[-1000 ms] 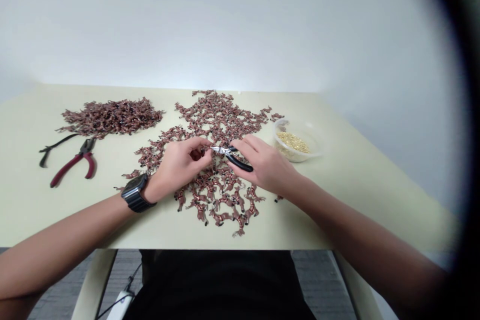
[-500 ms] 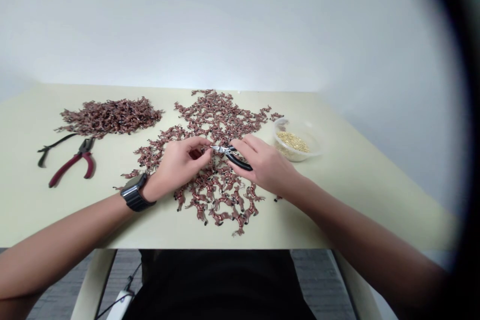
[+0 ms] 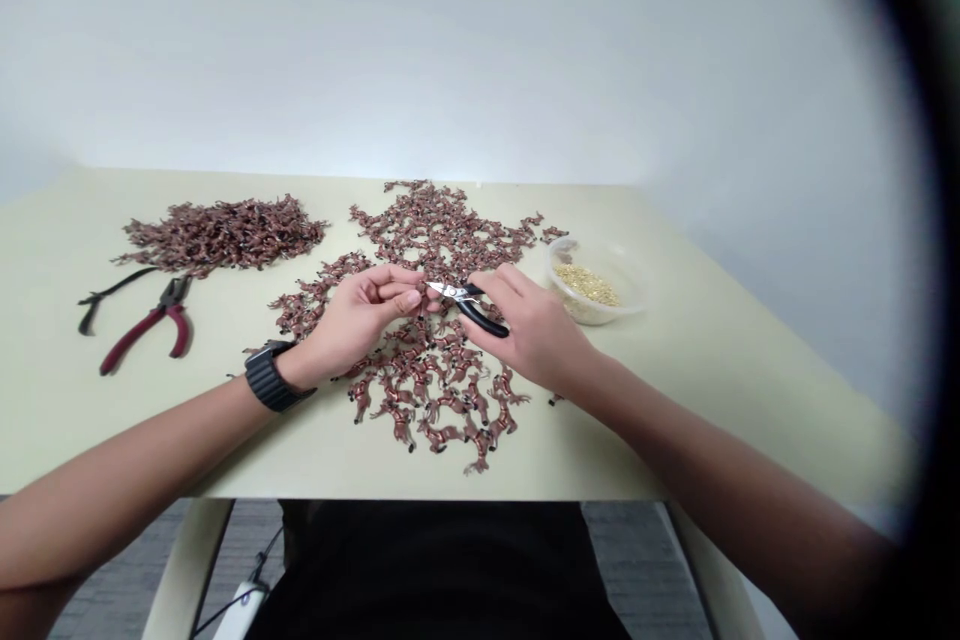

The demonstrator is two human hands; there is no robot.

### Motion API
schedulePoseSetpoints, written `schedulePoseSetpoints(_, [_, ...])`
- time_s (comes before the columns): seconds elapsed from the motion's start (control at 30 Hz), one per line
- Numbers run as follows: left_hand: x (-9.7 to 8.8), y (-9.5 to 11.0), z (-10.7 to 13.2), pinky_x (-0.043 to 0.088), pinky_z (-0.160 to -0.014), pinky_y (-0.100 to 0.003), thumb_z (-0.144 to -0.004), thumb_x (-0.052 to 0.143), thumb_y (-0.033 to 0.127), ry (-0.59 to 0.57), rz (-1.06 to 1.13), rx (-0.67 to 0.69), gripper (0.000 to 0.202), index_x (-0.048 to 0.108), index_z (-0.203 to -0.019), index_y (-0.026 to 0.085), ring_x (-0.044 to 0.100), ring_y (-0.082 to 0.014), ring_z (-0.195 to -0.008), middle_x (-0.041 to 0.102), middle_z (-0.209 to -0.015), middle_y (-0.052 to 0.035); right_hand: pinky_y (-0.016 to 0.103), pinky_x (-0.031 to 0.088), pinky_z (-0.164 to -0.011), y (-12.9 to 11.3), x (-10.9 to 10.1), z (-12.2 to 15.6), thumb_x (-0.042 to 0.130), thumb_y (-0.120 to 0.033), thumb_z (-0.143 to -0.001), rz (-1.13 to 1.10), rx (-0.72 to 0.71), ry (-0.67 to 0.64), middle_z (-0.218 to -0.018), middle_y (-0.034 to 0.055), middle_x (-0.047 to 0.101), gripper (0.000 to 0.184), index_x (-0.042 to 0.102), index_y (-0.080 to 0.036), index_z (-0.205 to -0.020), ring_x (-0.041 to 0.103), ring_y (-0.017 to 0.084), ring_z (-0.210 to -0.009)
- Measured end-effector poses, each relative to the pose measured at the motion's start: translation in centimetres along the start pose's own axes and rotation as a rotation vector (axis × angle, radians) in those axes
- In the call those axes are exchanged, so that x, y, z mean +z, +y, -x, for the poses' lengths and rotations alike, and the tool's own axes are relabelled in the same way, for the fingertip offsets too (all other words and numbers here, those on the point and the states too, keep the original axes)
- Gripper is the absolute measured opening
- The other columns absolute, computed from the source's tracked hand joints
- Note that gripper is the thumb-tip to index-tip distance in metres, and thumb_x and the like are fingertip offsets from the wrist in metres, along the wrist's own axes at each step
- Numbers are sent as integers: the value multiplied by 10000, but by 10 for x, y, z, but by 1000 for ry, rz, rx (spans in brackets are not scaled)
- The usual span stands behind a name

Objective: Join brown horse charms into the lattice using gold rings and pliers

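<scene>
My right hand holds small pliers with black handles and shiny steel jaws. The plier tips reach toward the fingertips of my left hand, which are curled together just beside them. Anything between those fingers is hidden. Both hands hover over a wide, single-layer spread of small reddish-brown horse-shaped charms on the cream table. A black watch sits on my left wrist.
A heaped pile of similar charms lies at the back left. In front of it are red-handled pliers and a black-handled tool. A clear plastic tub of small gold pieces stands at the right.
My left hand has shifted slightly right and turned, its fingers now curled closer to the plier tips. The pliers have moved slightly right.
</scene>
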State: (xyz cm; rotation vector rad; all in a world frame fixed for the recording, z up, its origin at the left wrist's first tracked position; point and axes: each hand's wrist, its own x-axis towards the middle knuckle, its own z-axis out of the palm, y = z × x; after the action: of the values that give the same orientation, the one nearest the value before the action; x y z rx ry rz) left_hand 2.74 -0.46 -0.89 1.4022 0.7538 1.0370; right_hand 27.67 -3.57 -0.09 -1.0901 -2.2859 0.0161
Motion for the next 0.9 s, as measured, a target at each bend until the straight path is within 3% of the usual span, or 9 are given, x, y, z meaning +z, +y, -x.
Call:
schedulePoseSetpoints(0.13, [-1, -3, 1, 594, -939, -371, -850, 806, 272, 34, -16, 55, 296, 698, -1097, 152, 761, -220, -970, 797, -985, -99, 326, 459, -696, -6, 2, 0, 577, -384, -968, -172, 112, 9, -1014, 93, 616, 352, 591, -176, -1252, 564, 201, -812])
schedulePoseSetpoints(0.37, [7, -5, 5, 617, -886, -331, -835, 816, 248, 177, -246, 242, 306, 715, -1105, 143, 759, -219, -975, 790, -1034, -111, 302, 385, -639, -14, -2, -5, 578, -437, -969, -471, 320, -79, -879, 43, 598, 288, 640, -205, -1128, 501, 165, -736])
schedulePoseSetpoints(0.53, [1, -6, 7, 628, -878, -317, -857, 790, 246, 234, -515, 466, 248, 735, -1088, 173, 762, -206, -962, 786, -1060, -94, 261, 294, -524, -12, -9, -8, 572, -531, -969, -834, 527, -302, -748, -18, 498, 342, 646, -220, -1092, 396, 101, -580])
schedulePoseSetpoints(0.7, [-16, -2, 10, 644, -815, -290, -917, 669, 143, 121, -823, 746, 291, 712, -1194, 219, 774, -168, -897, 786, -1112, -59, 242, 216, -489, -7, -14, -10, 579, -533, -967, -1340, 640, -496, -751, -41, 355, 370, 647, -177, -1042, 208, 82, -568])
schedulePoseSetpoints(0.8, [-13, 3, 11, 638, -843, -285, -916, 662, 131, 126, -841, 756, 293, 722, -1184, 233, 771, -162, -913, 786, -1114, -50, 242, 217, -489, -7, -18, -9, 580, -532, -967, -1288, 631, -498, -758, -37, 375, 369, 647, -185, -1073, 220, 81, -567])
schedulePoseSetpoints(0.9, [-2, 6, 10, 634, -870, -300, -887, 740, 195, 209, -652, 581, 285, 730, -1171, 214, 761, -193, -974, 785, -1089, -73, 250, 263, -498, -8, -22, -8, 584, -545, -961, -921, 548, -374, -728, -28, 451, 366, 639, -213, -1106, 334, 90, -555])
